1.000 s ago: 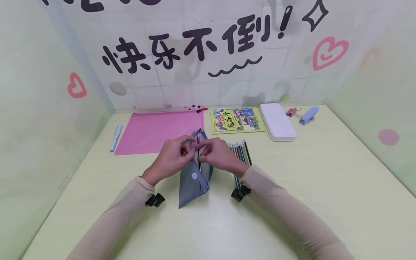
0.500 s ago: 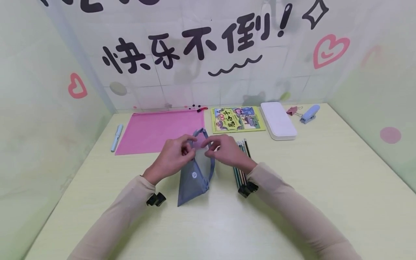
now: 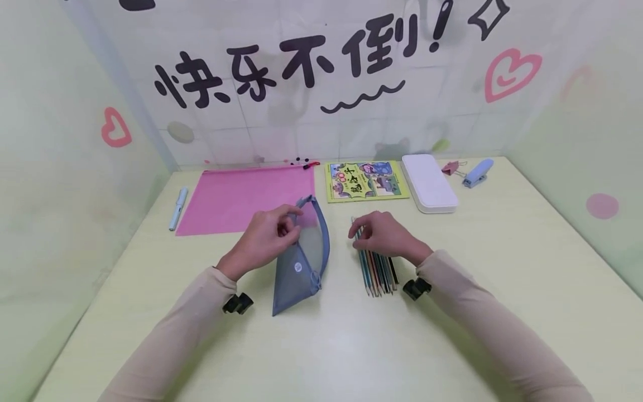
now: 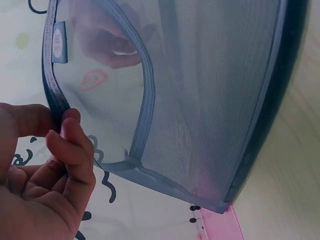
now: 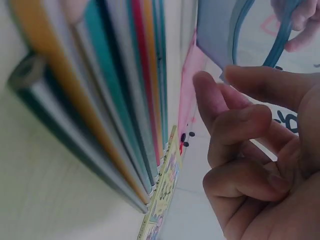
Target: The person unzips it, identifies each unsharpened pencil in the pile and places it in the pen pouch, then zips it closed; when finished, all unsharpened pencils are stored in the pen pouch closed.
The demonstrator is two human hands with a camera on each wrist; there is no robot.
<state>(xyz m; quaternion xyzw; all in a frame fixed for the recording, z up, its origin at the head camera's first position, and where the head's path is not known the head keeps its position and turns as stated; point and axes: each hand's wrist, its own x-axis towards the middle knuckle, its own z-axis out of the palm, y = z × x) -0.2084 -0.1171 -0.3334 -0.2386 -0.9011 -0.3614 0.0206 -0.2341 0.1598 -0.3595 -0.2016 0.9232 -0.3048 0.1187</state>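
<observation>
On the tabletop [image 3: 502,268] the mesh pouch [image 3: 301,262] stands near the middle, its open edge held up by the left hand [image 3: 263,240]. Just right of the pouch lies a row of pencils [image 3: 377,268], running near to far, with the right hand [image 3: 384,234] over their far ends. Behind the pouch, to the left, lies a flat zip folder [image 3: 241,195]; a pen [image 3: 178,209] lies left of the folder. Right of the folder, along the far edge, come a booklet [image 3: 364,181], then a closed case [image 3: 428,183], then a binder clip [image 3: 452,167] and a stapler [image 3: 478,172] at the far right.
</observation>
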